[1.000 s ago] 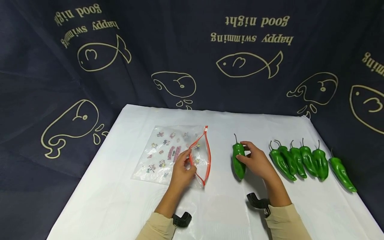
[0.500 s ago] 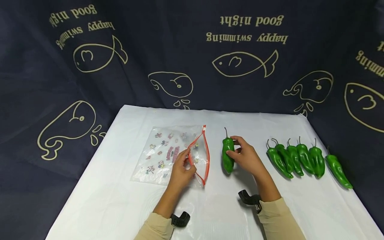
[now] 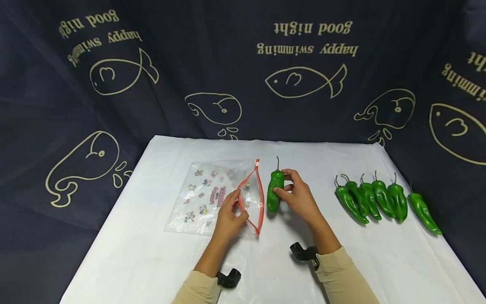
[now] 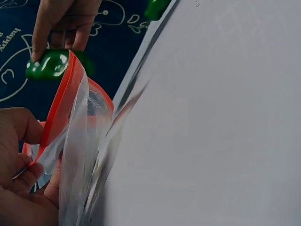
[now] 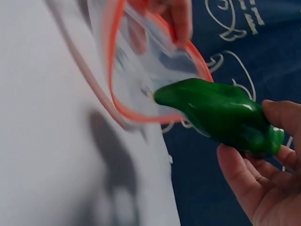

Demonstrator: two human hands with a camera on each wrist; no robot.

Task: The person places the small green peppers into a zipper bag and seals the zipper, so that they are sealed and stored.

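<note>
A clear zip bag [image 3: 212, 198] with small printed figures lies on the white table, its red-edged mouth spread apart toward the right. My left hand [image 3: 229, 215] pinches the near red edge of that mouth; in the left wrist view, thumb and fingers [image 4: 30, 127] hold the rim up. Just right of the opening, my right hand [image 3: 299, 195] grips a green pepper [image 3: 275, 192] between thumb and fingers near its stem end. In the right wrist view the pepper [image 5: 211, 110] points its tip at the bag's mouth [image 5: 150, 117]. Whether the tip touches the bag I cannot tell.
Several green peppers [image 3: 366, 200] lie side by side at the table's right, stems away from me. One more pepper [image 3: 424, 213] sits apart at the right edge. A dark cloth [image 3: 243, 55] with fish and whale drawings hangs behind the white table [image 3: 152, 261].
My right hand has carried the pepper leftward, from well right of the bag to right beside its opening. The left hand keeps its hold on the bag's edge.
</note>
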